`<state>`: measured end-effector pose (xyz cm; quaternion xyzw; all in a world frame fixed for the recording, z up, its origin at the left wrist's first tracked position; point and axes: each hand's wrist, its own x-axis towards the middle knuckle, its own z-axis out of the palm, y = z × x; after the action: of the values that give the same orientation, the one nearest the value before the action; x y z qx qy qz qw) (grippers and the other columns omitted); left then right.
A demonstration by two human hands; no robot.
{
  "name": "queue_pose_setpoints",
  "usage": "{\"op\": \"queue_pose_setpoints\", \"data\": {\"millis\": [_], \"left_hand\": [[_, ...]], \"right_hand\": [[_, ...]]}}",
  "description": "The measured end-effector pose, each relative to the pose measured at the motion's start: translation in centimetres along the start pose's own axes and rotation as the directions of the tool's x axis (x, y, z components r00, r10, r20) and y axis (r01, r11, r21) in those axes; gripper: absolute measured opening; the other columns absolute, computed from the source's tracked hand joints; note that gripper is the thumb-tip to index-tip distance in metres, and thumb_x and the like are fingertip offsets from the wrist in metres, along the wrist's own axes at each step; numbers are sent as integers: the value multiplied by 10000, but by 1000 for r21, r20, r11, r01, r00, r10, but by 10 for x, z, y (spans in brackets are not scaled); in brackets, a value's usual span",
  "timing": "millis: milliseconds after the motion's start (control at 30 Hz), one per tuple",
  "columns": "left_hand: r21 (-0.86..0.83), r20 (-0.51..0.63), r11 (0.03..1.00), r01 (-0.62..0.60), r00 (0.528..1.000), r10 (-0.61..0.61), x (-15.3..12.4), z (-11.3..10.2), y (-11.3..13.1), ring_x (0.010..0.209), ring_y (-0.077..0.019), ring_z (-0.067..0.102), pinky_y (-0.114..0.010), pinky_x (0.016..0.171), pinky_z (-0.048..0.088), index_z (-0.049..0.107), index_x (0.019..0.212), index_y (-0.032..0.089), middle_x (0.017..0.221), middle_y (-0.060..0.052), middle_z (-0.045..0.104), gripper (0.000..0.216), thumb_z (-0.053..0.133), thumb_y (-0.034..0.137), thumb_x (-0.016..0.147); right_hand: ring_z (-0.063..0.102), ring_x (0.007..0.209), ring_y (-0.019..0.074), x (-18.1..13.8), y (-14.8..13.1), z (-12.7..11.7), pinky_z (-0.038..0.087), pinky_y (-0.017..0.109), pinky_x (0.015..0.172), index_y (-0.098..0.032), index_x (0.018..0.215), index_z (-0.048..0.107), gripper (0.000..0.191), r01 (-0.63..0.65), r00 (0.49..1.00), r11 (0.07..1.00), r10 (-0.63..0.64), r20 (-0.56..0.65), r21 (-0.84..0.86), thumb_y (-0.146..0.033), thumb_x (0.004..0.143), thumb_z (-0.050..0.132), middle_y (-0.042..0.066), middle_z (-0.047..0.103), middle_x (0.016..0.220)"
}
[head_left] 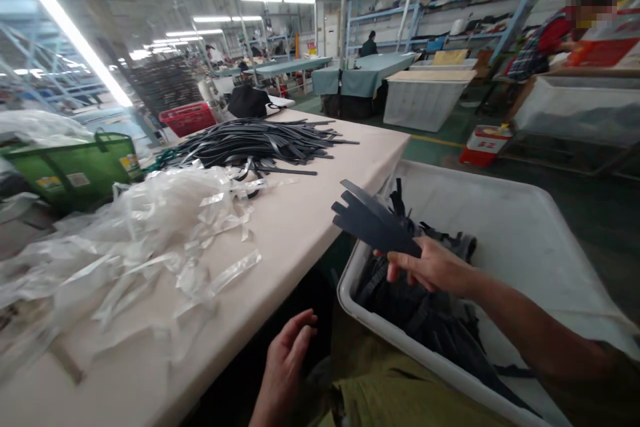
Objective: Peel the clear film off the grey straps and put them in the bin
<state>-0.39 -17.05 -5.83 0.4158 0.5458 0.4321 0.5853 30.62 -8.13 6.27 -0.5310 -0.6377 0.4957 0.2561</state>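
My right hand (430, 268) is closed on a small bundle of dark flat strips (373, 219), held above the near corner of a large white bin (525, 227). More dark strips (430, 327) lie heaped inside that bin. My left hand (287, 353) hangs low beside the table edge, fingers loosely curled and apart, holding nothing. On the cream table (320, 207) a big pile of the same dark strips (255, 140) lies further back. Clear plastic wrappers (150, 233) are strewn over the table's near left part.
A green crate (75, 167) and a red basket (187, 118) stand left of the table, a black bag (249, 101) behind the strip pile. Other tables, white tubs (425, 100) and blue racks fill the hall. A person (550, 40) works at the far right, another (369, 45) far back.
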Motion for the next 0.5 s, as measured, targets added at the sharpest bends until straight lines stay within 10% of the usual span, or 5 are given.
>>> {"op": "queue_pose_setpoints", "data": {"millis": [233, 500], "left_hand": [[-292, -167, 944, -151, 980, 105, -9, 8, 47, 783, -185, 685, -293, 737, 528, 722, 1084, 152, 924, -85, 758, 483, 686, 545, 807], [-268, -347, 949, -169, 935, 68, -27, -13, 33, 640, -154, 610, -284, 659, 488, 760, 834, 128, 722, -47, 713, 443, 740, 560, 741]], "right_hand": [[448, 486, 112, 11, -19, 95, 364, 214, 441, -126, 731, 736, 641, 82, 874, 997, -74, 481, 5, -709, 873, 510, 25, 580, 596], [480, 548, 160, 33, -6, 138, 360, 250, 489, -178, 754, 719, 581, 127, 831, 991, -82, 551, -44, -710, 862, 513, 23, 576, 606]]}}
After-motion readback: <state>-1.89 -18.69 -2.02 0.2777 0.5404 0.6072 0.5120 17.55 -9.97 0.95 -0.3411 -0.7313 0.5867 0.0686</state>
